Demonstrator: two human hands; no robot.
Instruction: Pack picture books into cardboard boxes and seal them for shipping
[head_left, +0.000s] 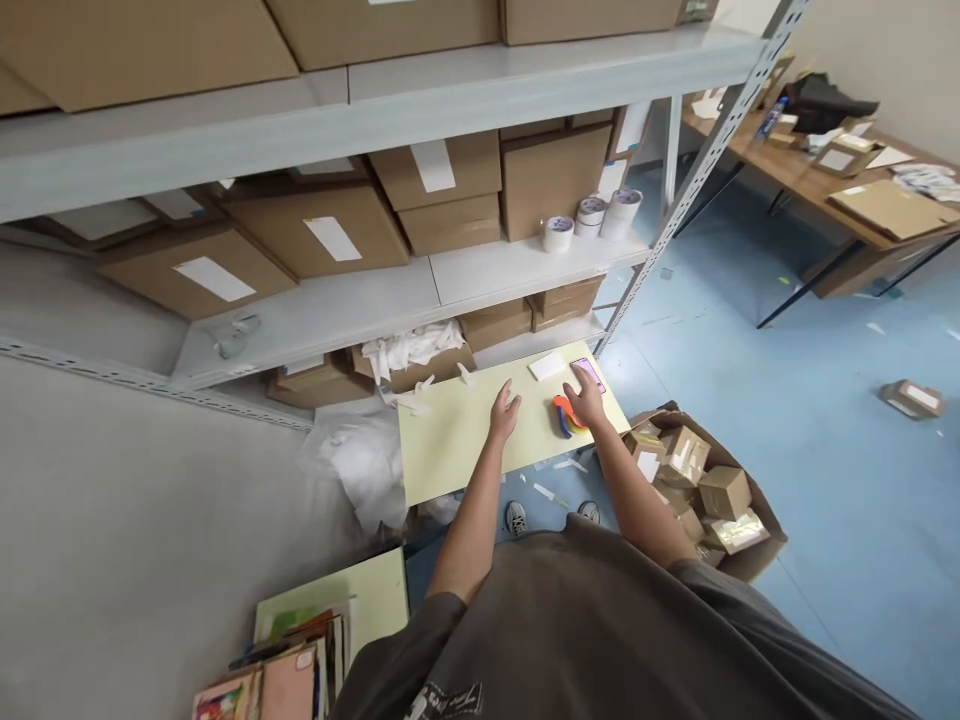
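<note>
Both left hand (506, 410) and right hand (586, 395) near yellow board's far edge (480, 385).

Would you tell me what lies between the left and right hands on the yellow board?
The head view shows a curved orange-and-blue object on the board, nearer the right hand.

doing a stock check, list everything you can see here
cardboard boxes: many, brown, on the shelves
tape rolls: 3, white, on the middle shelf
board: 1, pale yellow, on the floor
pad: 1, white, on the board
card: 1, pink, on the board
curved pieces: count unclear, orange and blue, on the board
open carton: 1, brown, on the floor, holding small boxes
wooden table: 1, tan, at far right
left hand: 1, open, over the board
right hand: 1, open, at the card
</note>
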